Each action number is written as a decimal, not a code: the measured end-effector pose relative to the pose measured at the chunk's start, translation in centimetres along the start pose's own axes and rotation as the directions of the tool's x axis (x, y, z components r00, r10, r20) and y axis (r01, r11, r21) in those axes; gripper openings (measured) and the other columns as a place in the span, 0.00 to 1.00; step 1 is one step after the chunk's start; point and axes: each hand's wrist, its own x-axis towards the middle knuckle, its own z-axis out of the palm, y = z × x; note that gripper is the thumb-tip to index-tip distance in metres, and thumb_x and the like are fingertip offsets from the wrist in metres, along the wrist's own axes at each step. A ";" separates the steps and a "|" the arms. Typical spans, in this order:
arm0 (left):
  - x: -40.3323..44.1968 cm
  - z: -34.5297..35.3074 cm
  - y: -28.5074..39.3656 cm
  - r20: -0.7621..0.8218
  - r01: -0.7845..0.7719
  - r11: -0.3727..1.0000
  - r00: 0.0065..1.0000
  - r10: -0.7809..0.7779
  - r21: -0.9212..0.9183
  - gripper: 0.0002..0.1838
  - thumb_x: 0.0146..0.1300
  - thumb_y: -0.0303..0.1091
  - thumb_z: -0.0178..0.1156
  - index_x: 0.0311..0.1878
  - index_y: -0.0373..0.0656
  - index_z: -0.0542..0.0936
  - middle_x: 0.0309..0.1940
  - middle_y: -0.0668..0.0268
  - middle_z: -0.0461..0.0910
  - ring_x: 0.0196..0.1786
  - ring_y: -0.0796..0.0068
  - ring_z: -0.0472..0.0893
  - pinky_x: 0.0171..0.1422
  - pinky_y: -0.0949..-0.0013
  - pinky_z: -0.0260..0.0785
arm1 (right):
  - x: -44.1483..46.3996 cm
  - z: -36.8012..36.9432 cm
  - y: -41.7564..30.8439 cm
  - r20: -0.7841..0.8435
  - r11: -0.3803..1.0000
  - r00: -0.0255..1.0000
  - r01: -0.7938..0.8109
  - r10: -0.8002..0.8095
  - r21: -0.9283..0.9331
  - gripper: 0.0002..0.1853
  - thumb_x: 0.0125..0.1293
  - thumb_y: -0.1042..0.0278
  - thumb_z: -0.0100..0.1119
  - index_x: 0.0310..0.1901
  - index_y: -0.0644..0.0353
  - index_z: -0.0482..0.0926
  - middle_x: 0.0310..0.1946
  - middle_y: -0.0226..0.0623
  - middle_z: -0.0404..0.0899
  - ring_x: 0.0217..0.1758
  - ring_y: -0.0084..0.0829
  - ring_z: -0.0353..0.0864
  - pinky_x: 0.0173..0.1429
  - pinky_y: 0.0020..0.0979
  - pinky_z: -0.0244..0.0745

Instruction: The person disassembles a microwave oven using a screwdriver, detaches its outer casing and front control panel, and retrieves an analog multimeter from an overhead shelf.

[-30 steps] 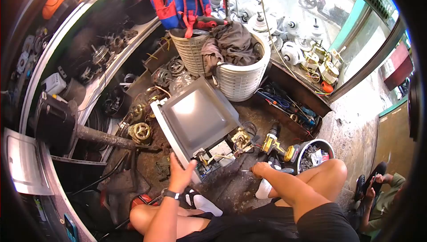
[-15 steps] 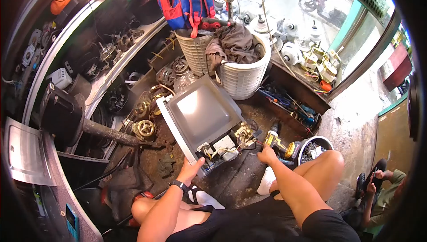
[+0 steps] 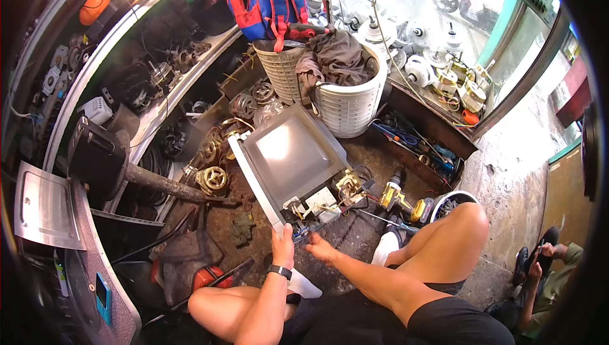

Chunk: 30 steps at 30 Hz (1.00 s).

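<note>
A microwave oven point(image 3: 288, 148) with its cover off lies tilted on the floor in front of me, and its wiring and components point(image 3: 320, 202) show along the near right side. My left hand point(image 3: 282, 248), with a dark watch on the wrist, is closed on the near corner of its pale front edge. Close beside that corner is my right hand point(image 3: 322, 248), its fingers bent together at the exposed parts; what they pinch, if anything, is too small to make out. A yellow cordless drill point(image 3: 396, 199) and a long screwdriver point(image 3: 388, 219) lie to the right, near my foot.
A bucket of small parts point(image 3: 466, 198) stands by my right knee. Behind the oven are a white basket point(image 3: 349, 110) with cloth and a tool box point(image 3: 415, 148). Motors point(image 3: 212, 180) and a thick post point(image 3: 165, 183) flank the left. Another person point(image 3: 549, 275) sits at right.
My right hand has moved left from beside the drill to the oven's near corner. The screwdriver now shows lying by the drill. My left hand keeps its hold on the oven's edge.
</note>
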 end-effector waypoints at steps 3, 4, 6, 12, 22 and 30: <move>1.2 -0.3 -2.2 -0.048 -0.185 0.978 0.981 0.190 0.099 0.27 0.77 0.48 0.61 0.68 0.39 0.75 0.62 0.52 0.83 0.62 0.57 0.83 0.66 0.57 0.73 | -3.4 1.8 -3.4 0.027 0.998 0.998 0.056 -0.058 0.039 0.44 0.69 0.63 0.66 0.82 0.62 0.56 0.73 0.54 0.73 0.75 0.44 0.72 0.77 0.38 0.67; 0.6 0.1 -1.1 -0.074 -0.158 0.962 0.981 0.178 0.221 0.27 0.77 0.47 0.61 0.68 0.37 0.75 0.60 0.49 0.84 0.61 0.53 0.83 0.65 0.55 0.73 | -4.0 2.1 -4.3 -0.007 1.000 1.000 0.008 -0.008 0.016 0.46 0.68 0.61 0.67 0.83 0.61 0.54 0.75 0.55 0.71 0.77 0.44 0.71 0.78 0.38 0.66; -0.1 0.9 0.2 -0.115 -0.157 0.923 0.971 0.209 0.352 0.26 0.77 0.45 0.60 0.66 0.35 0.76 0.56 0.44 0.85 0.59 0.46 0.85 0.64 0.52 0.74 | -6.5 2.3 -7.8 -0.036 0.994 0.994 -0.104 0.106 0.035 0.49 0.68 0.57 0.68 0.85 0.58 0.51 0.75 0.57 0.71 0.78 0.46 0.71 0.78 0.38 0.66; 3.4 -2.3 -3.2 -0.066 -0.109 0.978 0.990 0.122 0.176 0.26 0.79 0.50 0.55 0.64 0.35 0.78 0.54 0.52 0.86 0.56 0.54 0.86 0.61 0.56 0.76 | -4.4 1.4 -4.7 -0.009 0.987 1.000 0.013 -0.014 -0.162 0.48 0.70 0.53 0.69 0.83 0.61 0.53 0.73 0.62 0.71 0.77 0.52 0.72 0.77 0.41 0.68; 6.7 -2.2 -1.8 0.274 0.221 0.847 0.957 -0.094 -0.483 0.49 0.70 0.80 0.49 0.73 0.44 0.74 0.64 0.61 0.82 0.65 0.61 0.82 0.71 0.56 0.74 | -5.1 -0.3 -3.8 -0.251 0.864 0.919 0.155 -0.304 -0.480 0.40 0.63 0.46 0.77 0.65 0.70 0.72 0.60 0.60 0.80 0.66 0.54 0.80 0.70 0.45 0.74; 2.9 0.4 1.7 0.037 -0.255 0.964 0.967 0.252 0.081 0.47 0.67 0.44 0.72 0.81 0.36 0.58 0.69 0.52 0.77 0.70 0.60 0.77 0.77 0.62 0.65 | -5.4 -15.6 -6.9 -0.853 0.935 0.405 0.013 -0.330 -0.355 0.36 0.56 0.71 0.69 0.67 0.68 0.67 0.65 0.57 0.72 0.68 0.55 0.74 0.74 0.44 0.69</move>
